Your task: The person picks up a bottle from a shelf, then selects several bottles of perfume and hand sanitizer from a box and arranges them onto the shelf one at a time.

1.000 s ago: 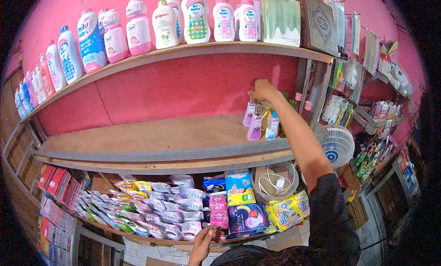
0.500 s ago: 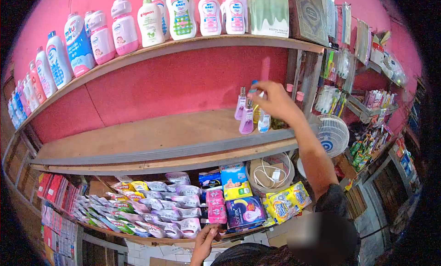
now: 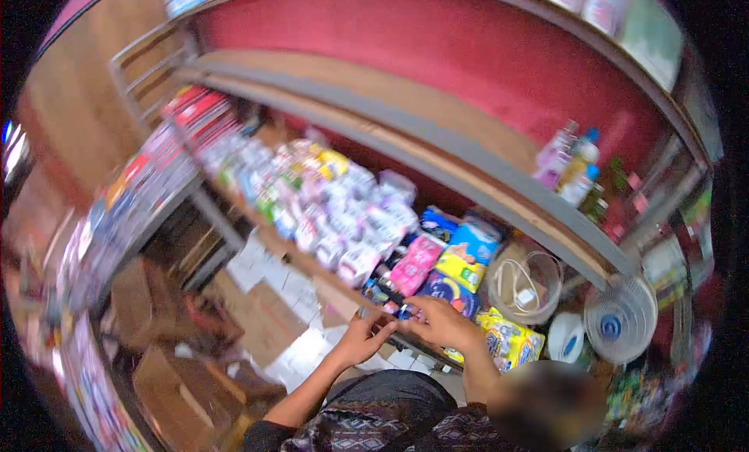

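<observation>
Both my hands are close together at the front edge of the lower shelf. My left hand (image 3: pixel 363 339) is on the left, thumb stretched toward the right hand and fingers apart. My right hand (image 3: pixel 443 323) has thumb and fingers drawn together beside small dark and blue items (image 3: pixel 382 292), blurred; what it pinches, if anything, I cannot make out. Just behind the hands lie a pink pack (image 3: pixel 418 265), a dark blue Softex pack (image 3: pixel 452 297) and a blue-and-yellow diaper pack (image 3: pixel 470 253). A yellow pack (image 3: pixel 511 339) is right of my right hand.
Bottles with blue caps (image 3: pixel 577 188) and purple spray bottles (image 3: pixel 554 159) stand on the middle shelf (image 3: pixel 437 120). White and purple pouches (image 3: pixel 343 218) fill the lower shelf. A round tub (image 3: pixel 519 288) holds a white cable. At right is a fan (image 3: pixel 620 319); cardboard boxes (image 3: pixel 179 397) stand lower left.
My view has swung down and left. My right hand has come down from the bottles on the middle shelf to beside my left hand. The bottles there still stand in a group.
</observation>
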The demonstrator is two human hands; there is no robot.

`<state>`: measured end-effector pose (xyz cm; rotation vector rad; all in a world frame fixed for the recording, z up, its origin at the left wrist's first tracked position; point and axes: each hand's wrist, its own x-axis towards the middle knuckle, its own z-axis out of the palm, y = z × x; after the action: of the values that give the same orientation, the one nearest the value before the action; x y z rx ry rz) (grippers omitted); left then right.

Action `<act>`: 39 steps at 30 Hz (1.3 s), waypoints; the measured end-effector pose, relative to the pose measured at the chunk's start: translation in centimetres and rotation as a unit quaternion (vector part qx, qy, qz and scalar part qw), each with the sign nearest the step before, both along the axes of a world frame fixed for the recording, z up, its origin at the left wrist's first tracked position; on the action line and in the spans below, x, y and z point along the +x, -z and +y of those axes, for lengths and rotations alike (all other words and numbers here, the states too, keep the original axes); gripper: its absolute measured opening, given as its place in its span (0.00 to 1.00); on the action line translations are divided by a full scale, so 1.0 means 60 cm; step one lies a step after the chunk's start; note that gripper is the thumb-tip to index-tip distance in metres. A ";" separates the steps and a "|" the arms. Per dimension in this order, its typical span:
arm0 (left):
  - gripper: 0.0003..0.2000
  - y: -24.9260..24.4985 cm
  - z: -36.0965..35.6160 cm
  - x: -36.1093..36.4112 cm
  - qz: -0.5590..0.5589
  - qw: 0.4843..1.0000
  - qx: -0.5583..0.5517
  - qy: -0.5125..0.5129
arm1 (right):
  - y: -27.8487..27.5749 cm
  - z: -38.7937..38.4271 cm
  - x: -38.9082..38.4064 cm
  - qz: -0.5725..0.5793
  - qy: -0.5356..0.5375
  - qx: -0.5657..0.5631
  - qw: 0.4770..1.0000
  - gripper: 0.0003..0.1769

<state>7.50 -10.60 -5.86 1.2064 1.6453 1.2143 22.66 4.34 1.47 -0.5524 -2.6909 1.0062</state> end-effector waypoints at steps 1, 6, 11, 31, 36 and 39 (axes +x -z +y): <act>0.22 0.022 -0.019 0.023 0.001 0.999 -0.032 -0.039 | 0.018 -0.006 0.011 -0.026 -0.034 -0.012 0.999 0.28; 0.24 0.135 -0.137 0.141 0.027 0.973 -0.157 -0.166 | 0.091 -0.041 0.055 -0.210 -0.117 -0.068 0.968 0.30; 0.24 0.193 -0.283 0.229 0.028 0.927 -0.247 -0.283 | 0.143 -0.105 0.048 -0.231 -0.253 0.007 0.939 0.31; 0.19 0.358 -0.753 0.460 0.053 0.397 -0.404 -0.822 | 0.197 -0.384 0.009 -0.313 -0.535 0.111 0.777 0.30; 0.15 0.364 -0.864 0.523 -0.012 0.336 -0.435 -0.835 | 0.191 -0.457 -0.005 -0.314 -0.560 0.128 0.756 0.30; 0.17 0.355 -0.920 0.544 -0.162 0.292 -0.392 -0.857 | 0.212 -0.491 -0.017 -0.319 -0.566 0.139 0.748 0.31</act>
<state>40.14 -65.80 -27.19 -2.0108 2.2638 0.8954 21.64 -25.12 -11.24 1.1967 -3.6890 0.5511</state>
